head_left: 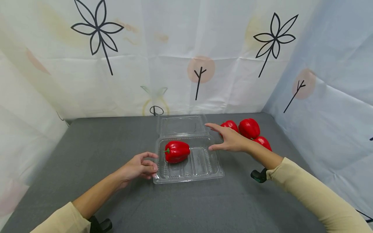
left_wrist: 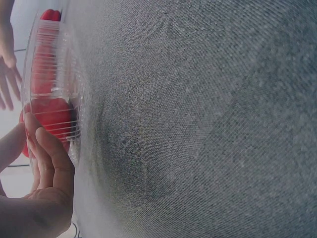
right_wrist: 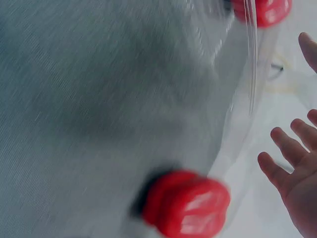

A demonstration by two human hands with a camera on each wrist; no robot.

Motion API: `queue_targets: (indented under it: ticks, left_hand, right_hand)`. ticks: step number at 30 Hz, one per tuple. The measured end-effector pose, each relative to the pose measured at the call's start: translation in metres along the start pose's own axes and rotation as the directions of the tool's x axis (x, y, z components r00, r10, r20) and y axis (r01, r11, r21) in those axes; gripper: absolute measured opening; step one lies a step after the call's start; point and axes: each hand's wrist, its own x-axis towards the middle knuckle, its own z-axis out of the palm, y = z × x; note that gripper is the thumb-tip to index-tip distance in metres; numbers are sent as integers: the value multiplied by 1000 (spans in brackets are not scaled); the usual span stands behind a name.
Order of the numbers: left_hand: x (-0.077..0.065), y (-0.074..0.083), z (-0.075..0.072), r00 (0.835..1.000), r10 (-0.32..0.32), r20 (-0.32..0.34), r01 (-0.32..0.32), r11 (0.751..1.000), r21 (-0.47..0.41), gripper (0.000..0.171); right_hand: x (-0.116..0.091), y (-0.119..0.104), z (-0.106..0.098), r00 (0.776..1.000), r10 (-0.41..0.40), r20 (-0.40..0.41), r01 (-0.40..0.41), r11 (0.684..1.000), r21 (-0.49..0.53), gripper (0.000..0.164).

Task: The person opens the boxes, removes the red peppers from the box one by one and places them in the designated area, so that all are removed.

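A clear plastic clamshell container (head_left: 201, 176) lies on the grey table with its lid (head_left: 182, 125) folded back, away from me. One red bell pepper (head_left: 177, 151) is on its side in the left half of the base, green stem toward the left. My left hand (head_left: 142, 166) holds the container's left rim; in the left wrist view its fingers (left_wrist: 54, 153) bend against the ribbed side wall, with the thumb near the rim. Above the container's right edge is my right hand (head_left: 230, 138), thumb and fingers spread apart, nothing between them.
Several red bell peppers (head_left: 249, 128) sit close together to the right of the container, partly hidden behind my right hand and forearm. A white printed cloth (head_left: 175, 64) hangs along the table's back edge, and more cloth hangs at both sides.
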Motion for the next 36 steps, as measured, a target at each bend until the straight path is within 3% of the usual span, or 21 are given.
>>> queue_targets:
  ticks: [9,18,28,36]
  left_hand:
    - [1,1,2,1000,-13,-13,13,1000,10,56]
    - [1,2,3,1000,-12,-18,12,1000,20,55]
    - [1,3,4,999,-30,-35,31,999,25,55]
    - [0,2,3,999,-23,-26,24,999,23,55]
  right_hand:
    - [32,-30,26,990,-107,94,101,993,66,85]
    - [46,-44,52,975,-143,169,139,990,33,81]
    - [57,-55,55,964,-141,227,131,990,60,80]
    - [67,-57,57,953,-143,267,146,989,11,78]
